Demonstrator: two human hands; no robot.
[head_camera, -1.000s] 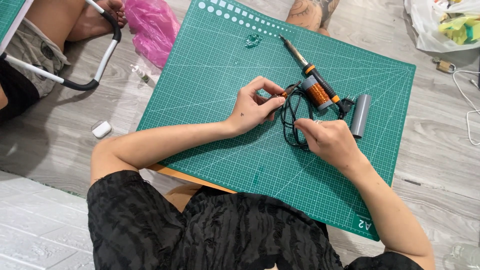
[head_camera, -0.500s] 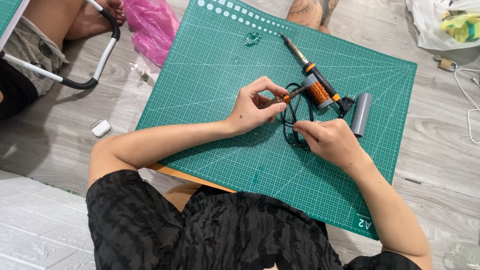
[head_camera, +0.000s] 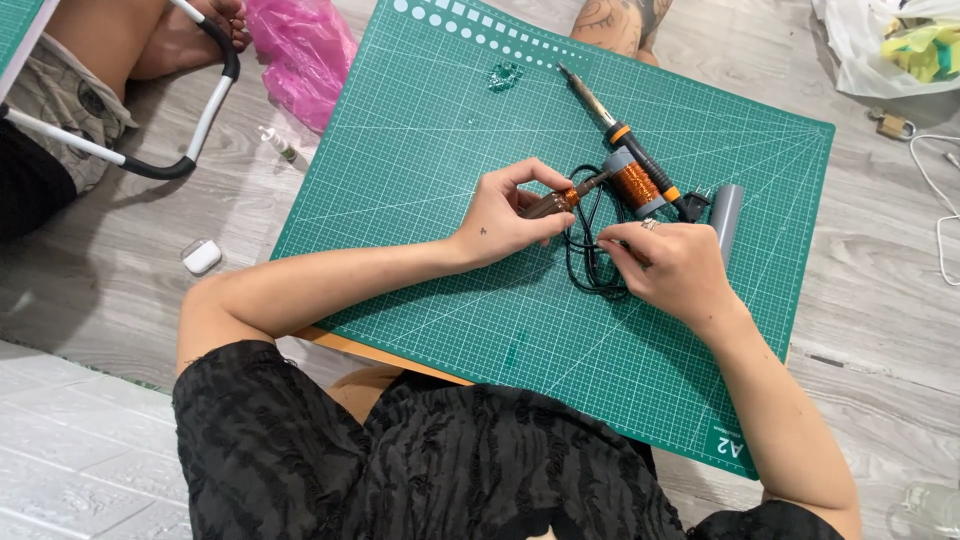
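Head view: the green cutting mat (head_camera: 430, 190) carries all the work, with the soldering iron (head_camera: 620, 140) lying toward its far right corner, unmoved. My left hand (head_camera: 505, 215) has drawn the small brown rod (head_camera: 560, 200) slightly nearer me, fingers closed around it. My right hand (head_camera: 675, 265) pinches the black cord (head_camera: 590, 260), unchanged. Winding work appears ongoing.

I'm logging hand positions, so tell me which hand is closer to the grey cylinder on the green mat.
Right. The right hand lies just beside the grey cylinder, on its near-left side, not touching it. The left hand is farther left, holding a small brown rod.
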